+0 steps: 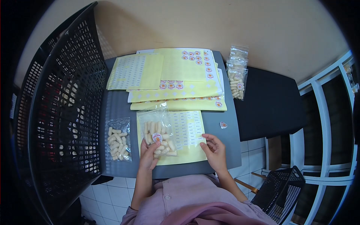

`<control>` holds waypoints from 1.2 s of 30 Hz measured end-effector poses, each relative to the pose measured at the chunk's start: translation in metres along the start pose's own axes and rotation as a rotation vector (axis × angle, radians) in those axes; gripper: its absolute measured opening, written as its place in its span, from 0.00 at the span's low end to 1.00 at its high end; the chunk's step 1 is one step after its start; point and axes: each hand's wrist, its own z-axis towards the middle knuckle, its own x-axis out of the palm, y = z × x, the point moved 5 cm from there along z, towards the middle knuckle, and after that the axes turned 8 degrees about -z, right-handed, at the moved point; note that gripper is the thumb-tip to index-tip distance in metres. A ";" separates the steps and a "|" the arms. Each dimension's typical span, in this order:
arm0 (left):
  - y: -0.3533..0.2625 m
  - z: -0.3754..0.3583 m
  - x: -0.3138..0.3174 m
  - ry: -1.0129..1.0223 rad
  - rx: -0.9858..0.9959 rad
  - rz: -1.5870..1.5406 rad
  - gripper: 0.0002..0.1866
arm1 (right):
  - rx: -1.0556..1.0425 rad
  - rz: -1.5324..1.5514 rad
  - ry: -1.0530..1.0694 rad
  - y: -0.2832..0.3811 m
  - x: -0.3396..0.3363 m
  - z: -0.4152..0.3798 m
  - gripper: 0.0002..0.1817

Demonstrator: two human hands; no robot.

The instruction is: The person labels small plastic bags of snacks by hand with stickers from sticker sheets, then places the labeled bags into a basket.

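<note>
My left hand (149, 155) is closed on the lower left of a clear zip bag (168, 131) of pale, finger-shaped pieces. A round orange-and-purple sticker (157, 138) is on the bag's front, by my thumb. Beneath the bag lies a yellow sheet of small printed labels (189, 129), partly covered by it. At that sheet's right edge, the thumb and index finger of my right hand (214, 152) are bent around a label; whether it has lifted off is too small to see. Left of the held bag, another filled bag (119, 140) without a visible sticker lies on the grey table (232, 150).
Several yellow sticker sheets (180, 67) are piled at the table's back. A loose sticker (223, 125) lies at right. Stacked filled bags (237, 84) rest on a black surface (270, 101). A tall black basket (67, 101) stands left, a smaller black basket (279, 195) low at right.
</note>
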 end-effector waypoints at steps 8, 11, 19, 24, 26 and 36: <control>-0.002 0.000 0.003 0.000 -0.011 -0.023 0.25 | 0.073 0.057 -0.007 -0.014 -0.005 0.006 0.14; 0.000 0.000 -0.001 -0.010 -0.019 -0.027 0.25 | 0.078 0.038 -0.026 -0.014 -0.006 0.009 0.11; 0.000 0.000 -0.003 -0.008 -0.027 -0.033 0.25 | -0.013 -0.160 0.092 -0.003 -0.013 0.015 0.10; -0.001 -0.001 0.000 -0.006 -0.024 0.045 0.24 | -0.034 -0.160 0.137 -0.005 -0.013 0.017 0.10; -0.001 -0.001 0.000 -0.008 -0.025 0.044 0.24 | -0.005 -0.147 0.126 -0.006 -0.013 0.018 0.10; 0.002 0.002 -0.006 0.015 -0.026 0.031 0.24 | -0.119 -0.311 0.098 0.007 -0.015 0.019 0.07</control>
